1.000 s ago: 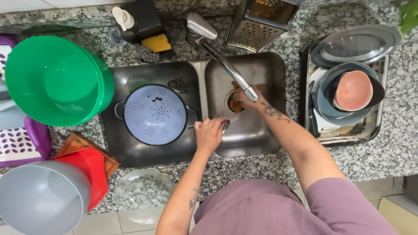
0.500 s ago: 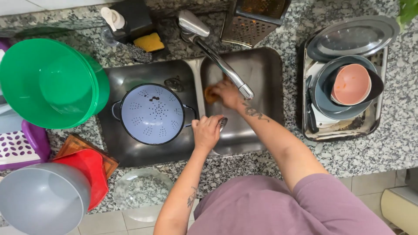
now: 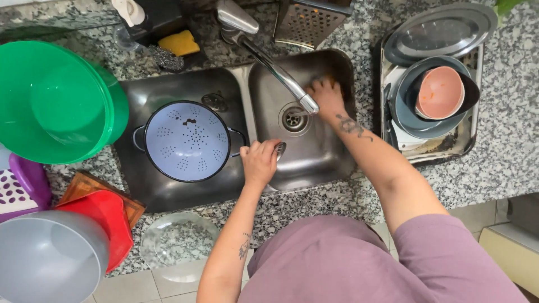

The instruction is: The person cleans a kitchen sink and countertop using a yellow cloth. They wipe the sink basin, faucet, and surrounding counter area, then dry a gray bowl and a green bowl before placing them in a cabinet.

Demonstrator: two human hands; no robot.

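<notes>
While a colander (image 3: 187, 140) fills one basin, both hands grip: left (image 3: 260, 161) divider, right (image 3: 325, 96) sponge (image 3: 325, 79).

A pale blue colander (image 3: 188, 141) with dotted holes, green bowl (image 3: 56, 101), speckled grey counter (image 3: 505, 129).

The person wears a loose mauve-purple short-sleeved shirt. Both forearms are bare. The right forearm carries a dark tattoo near the wrist, just behind the right hand (image 3: 327, 96); a smaller one, perhaps a figure, marks the forearm behind the left hand (image 3: 260, 163).
</notes>
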